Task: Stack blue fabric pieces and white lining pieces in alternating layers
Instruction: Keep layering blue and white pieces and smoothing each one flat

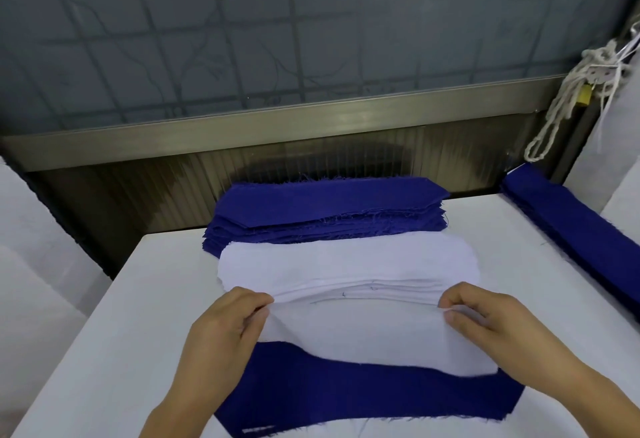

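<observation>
A pile of blue fabric pieces (325,212) lies at the far side of the white table (117,316). In front of it sits a pile of white lining pieces (346,261). Nearest me, a blue piece (363,399) lies flat with one white lining piece (363,337) draped over its far half. My left hand (221,330) pinches the left end of that lining piece. My right hand (485,320) pinches its right end. Both hands hold it just in front of the white pile's near edge.
A second long bundle of blue fabric (575,230) lies along the table's right edge. White cords (568,98) hang at the back right beside a metal rail (277,126) and a window. White cloth covers surfaces to the left and right.
</observation>
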`<state>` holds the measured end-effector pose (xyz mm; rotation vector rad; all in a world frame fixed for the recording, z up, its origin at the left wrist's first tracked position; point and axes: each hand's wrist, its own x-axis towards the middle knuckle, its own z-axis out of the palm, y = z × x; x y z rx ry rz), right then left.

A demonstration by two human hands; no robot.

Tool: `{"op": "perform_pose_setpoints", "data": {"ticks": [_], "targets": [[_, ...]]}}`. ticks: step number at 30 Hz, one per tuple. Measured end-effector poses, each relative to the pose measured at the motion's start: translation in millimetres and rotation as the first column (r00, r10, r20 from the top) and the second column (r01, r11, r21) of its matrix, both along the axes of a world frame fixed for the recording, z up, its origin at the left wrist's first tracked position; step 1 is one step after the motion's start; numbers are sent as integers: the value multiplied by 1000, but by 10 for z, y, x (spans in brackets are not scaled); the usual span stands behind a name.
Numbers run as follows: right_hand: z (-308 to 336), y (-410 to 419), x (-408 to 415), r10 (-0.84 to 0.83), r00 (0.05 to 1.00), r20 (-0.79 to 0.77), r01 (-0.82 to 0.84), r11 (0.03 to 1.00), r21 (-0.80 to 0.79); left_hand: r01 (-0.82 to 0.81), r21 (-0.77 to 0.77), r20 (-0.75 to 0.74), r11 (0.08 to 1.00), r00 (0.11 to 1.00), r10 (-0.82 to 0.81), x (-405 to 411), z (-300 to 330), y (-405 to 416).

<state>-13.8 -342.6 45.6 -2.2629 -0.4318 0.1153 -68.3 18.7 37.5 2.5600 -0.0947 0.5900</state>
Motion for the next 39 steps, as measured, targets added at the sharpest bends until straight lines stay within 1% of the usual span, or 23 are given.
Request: {"op": "perform_pose_setpoints", "data": {"ticks": [2,3,4,5,7,8,11,13,14,15,17,18,19,21,23,25,27,29,32,39], "targets": [[53,-49,-3,5,990,-141,-2,1000,22,5,-69,-51,998,999,-9,-53,35,38],[75,-66,7,16,977,-213,-10,999,34,13,-108,-102,994,995,-24,-61,55,59],[87,-79,25,29,962,-270,-18,999,43,15,-129,-172,992,984,-37,-56,76,85],[86,-89,45,28,956,-293,-19,999,36,12,-119,-258,993,965,-42,-41,95,117],[57,-104,99,-26,965,-261,20,1000,-24,-3,-50,-408,999,913,-18,-2,108,201],[36,-106,130,-63,970,-233,54,998,-42,-13,-22,-448,1000,894,2,23,97,241],[-19,-78,213,-117,974,-196,110,993,-46,-60,-19,-475,998,879,44,106,42,276],[-59,-24,239,-143,979,-147,135,989,-63,-113,-24,-424,993,901,92,145,10,239],[-75,6,239,-176,981,-77,171,983,-69,-137,-44,-374,990,921,110,153,1,211],[-83,32,225,-219,975,36,221,973,-69,-150,-72,-311,986,943,121,156,-8,183],[-83,64,168,-247,914,321,285,956,-75,-174,-85,-176,981,972,157,125,-29,140],[-96,59,133,-217,877,429,285,953,-100,-185,-68,-122,980,977,176,90,-45,123],[-137,39,93,-171,848,502,267,955,-125,-186,-43,-87,982,979,182,50,-77,109],[-277,-7,-8,-82,804,588,219,962,-165,-131,36,-48,991,990,132,-46,-189,83],[-449,-42,-111,15,784,621,148,966,-210,-24,139,26,990,999,21,-153,-354,58],[-616,-78,-182,85,789,609,111,954,-277,39,199,49,979,998,-50,-233,-515,39],[-733,-116,-208,80,818,569,126,941,-314,62,214,42,975,996,-73,-247,-601,33],[-775,-142,-200,56,836,546,144,938,-316,73,223,63,972,994,-89,-234,-596,22],[-784,-141,-188,46,821,569,161,938,-308,88,221,97,971,989,-111,-211,-572,10],[-708,-124,-214,11,788,615,184,950,-253,60,220,85,974,993,-81,-239,-620,23]]}}
